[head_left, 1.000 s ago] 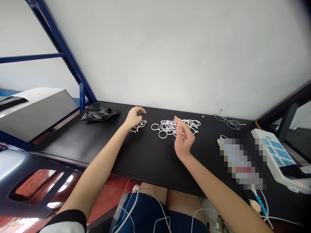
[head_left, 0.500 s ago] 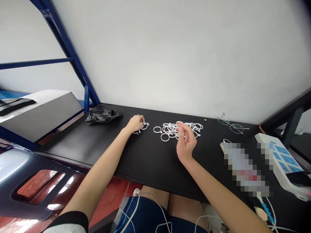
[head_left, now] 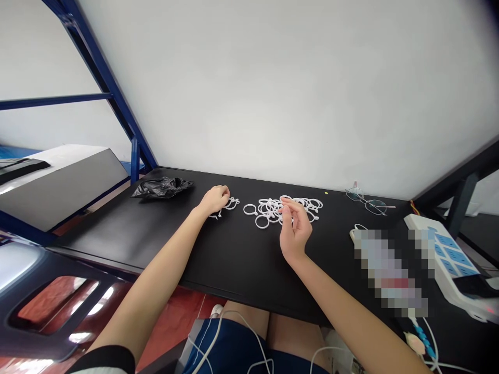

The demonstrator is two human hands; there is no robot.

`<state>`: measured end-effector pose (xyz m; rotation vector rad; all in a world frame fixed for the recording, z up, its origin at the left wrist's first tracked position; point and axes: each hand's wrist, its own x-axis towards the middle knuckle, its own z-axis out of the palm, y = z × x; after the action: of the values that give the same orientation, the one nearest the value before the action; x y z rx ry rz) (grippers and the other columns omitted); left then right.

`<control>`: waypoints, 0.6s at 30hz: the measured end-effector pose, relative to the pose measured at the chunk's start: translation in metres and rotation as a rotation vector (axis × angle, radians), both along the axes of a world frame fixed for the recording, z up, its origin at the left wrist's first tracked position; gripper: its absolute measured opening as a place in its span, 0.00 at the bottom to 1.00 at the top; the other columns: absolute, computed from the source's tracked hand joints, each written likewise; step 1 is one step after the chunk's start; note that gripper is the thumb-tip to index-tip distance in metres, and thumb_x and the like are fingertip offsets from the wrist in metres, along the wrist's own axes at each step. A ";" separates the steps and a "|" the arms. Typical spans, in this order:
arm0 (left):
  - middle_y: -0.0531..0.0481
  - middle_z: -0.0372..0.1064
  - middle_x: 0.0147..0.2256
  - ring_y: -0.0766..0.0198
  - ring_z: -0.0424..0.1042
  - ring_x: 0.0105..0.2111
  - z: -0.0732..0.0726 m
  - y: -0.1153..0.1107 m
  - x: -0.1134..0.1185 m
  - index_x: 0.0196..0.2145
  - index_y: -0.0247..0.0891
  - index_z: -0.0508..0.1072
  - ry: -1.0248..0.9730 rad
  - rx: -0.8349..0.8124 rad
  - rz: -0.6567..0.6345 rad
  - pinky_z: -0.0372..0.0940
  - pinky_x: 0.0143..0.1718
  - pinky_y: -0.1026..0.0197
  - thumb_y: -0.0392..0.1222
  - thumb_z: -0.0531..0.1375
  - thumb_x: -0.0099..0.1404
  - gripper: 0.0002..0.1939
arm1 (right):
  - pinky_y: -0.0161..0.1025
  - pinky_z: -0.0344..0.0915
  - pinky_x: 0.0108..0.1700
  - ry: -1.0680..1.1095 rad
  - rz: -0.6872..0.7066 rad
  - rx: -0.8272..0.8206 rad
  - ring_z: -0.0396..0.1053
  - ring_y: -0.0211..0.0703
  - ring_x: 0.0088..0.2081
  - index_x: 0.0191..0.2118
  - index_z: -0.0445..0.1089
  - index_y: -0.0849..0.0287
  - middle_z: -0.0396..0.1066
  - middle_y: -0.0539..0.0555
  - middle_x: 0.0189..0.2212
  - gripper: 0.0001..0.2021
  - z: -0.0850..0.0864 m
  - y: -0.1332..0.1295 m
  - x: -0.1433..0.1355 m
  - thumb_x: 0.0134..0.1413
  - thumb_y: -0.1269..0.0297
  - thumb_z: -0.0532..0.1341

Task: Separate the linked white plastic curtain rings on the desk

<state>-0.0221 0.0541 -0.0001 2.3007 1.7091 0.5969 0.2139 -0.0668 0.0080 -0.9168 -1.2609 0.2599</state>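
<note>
My left hand (head_left: 215, 198) is over a small group of white rings (head_left: 233, 203) on the black tabletop, left of the middle. Its fingers curl downward among them, and the back of the hand hides the fingertips and anything pinched there. Each ring is thin and round, with a small knob on its edge. To the right lies a larger heap of the same white rings (head_left: 268, 209), overlapping one another. My right hand (head_left: 297, 226) is at the near side of this heap, fingers loosely bent, thumb apart from the index finger. One loose white ring (head_left: 250, 209) lies between the two groups.
A crumpled black plastic bag (head_left: 162, 187) lies at the left on the black table (head_left: 230, 265). Eyeglasses (head_left: 370, 202), a blurred phone (head_left: 385, 270) on a cable and a white power strip (head_left: 448, 259) are on the right. A white wall (head_left: 241, 93) stands behind.
The whole view has shifted slightly, so things appear a little farther left. Both hands keep nearly the same places, with a bit more of the rings under my left hand showing.
</note>
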 end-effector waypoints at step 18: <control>0.50 0.69 0.30 0.63 0.66 0.29 -0.005 0.000 0.000 0.32 0.38 0.70 -0.188 0.116 -0.132 0.60 0.34 0.61 0.37 0.53 0.58 0.07 | 0.44 0.72 0.40 -0.007 -0.002 -0.044 0.73 0.44 0.38 0.39 0.71 0.57 0.73 0.57 0.42 0.07 0.003 -0.003 -0.001 0.62 0.64 0.56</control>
<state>-0.0217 0.0543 -0.0048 2.3268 1.4609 0.8747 0.2125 -0.0693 0.0108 -0.9572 -1.2653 0.2842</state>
